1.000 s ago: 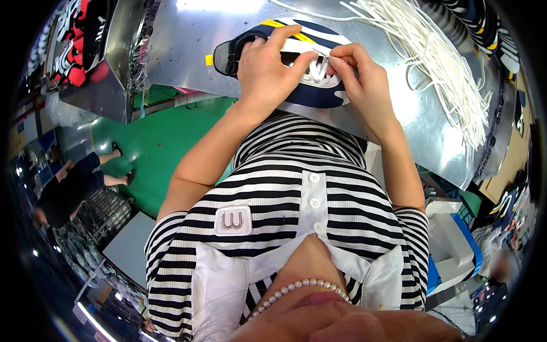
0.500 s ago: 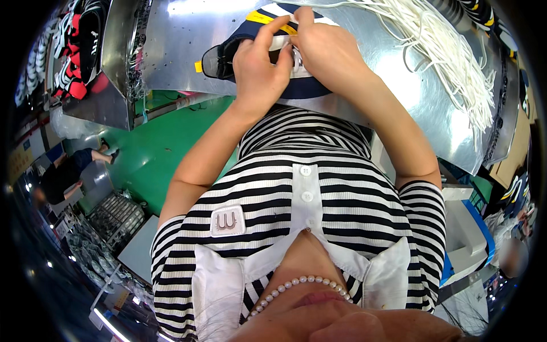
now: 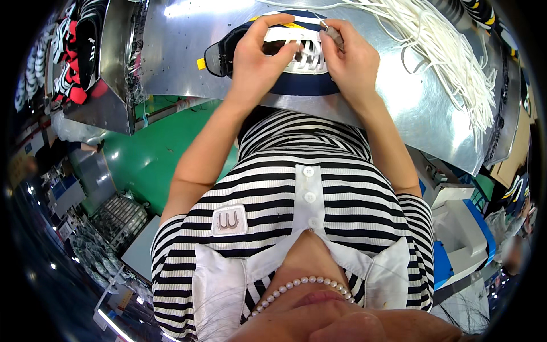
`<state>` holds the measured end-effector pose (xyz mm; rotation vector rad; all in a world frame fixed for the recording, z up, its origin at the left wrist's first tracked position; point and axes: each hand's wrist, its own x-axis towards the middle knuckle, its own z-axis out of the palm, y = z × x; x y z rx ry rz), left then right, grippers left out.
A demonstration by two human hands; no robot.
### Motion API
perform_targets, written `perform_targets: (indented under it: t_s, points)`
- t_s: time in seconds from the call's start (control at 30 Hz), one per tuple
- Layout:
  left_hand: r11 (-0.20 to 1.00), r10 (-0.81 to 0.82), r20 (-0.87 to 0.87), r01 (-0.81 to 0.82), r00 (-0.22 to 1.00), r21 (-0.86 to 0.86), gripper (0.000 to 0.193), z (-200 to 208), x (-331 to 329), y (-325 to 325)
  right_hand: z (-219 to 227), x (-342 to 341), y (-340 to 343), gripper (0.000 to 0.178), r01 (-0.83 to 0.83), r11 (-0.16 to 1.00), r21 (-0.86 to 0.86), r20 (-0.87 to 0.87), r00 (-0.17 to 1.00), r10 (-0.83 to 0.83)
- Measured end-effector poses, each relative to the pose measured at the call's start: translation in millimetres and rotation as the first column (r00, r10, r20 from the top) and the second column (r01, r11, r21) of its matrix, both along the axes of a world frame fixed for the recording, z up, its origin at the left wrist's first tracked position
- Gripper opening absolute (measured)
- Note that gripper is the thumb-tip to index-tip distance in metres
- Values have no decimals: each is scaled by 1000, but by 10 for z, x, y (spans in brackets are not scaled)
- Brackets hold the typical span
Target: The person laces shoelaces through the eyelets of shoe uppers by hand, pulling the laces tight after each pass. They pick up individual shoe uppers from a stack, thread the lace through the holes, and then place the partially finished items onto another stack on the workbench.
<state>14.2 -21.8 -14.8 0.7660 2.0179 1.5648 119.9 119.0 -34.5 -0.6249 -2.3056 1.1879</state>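
Observation:
A navy blue shoe (image 3: 305, 85) with white lacing panels, yellow marks and a yellow heel tab lies sideways on the metal table, its heel to the left. White shoelace (image 3: 310, 54) crosses its throat in several rows. My left hand (image 3: 256, 60) grips the shoe by its opening, index finger along the far edge and thumb at the lace. Closed over the toe side, my right hand (image 3: 353, 60) pinches a small hook-like tool (image 3: 331, 35) with a metal tip and greyish handle. The tip is near the far lacing panel; what it touches I cannot tell.
A bundle of white laces (image 3: 439, 62) spreads over the right of the metal table (image 3: 182, 51). Red, black and white shoes (image 3: 82, 51) are stacked at the far left. A blue and white machine (image 3: 464, 239) stands at my right. Another person (image 3: 54, 157) is off to the left.
My right hand has moved right, away from the left hand, and the small tool and lace rows now show. The shoe has shifted slightly nearer. The person at left has moved further left.

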Motion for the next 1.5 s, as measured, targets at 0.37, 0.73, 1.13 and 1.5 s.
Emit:
perform_targets:
  t_s: [0.37,0.73,1.13,1.5]
  points:
    - [978,-181,360,205,915,-30,46,239,-113,-141,110,97,21,32,-244,920,307,-232,918,321]
    - [996,-50,270,66,962,-51,35,126,-133,-42,276,327,-422,20,-556,823,115,-383,740,553]
    - [947,-250,-428,128,868,-294,31,387,99,-486,142,545,-195,22,-75,794,-603,135,972,194]
    - [926,-266,-357,134,896,-353,25,314,76,-415,145,84,-285,15,-152,616,-773,-152,987,53]
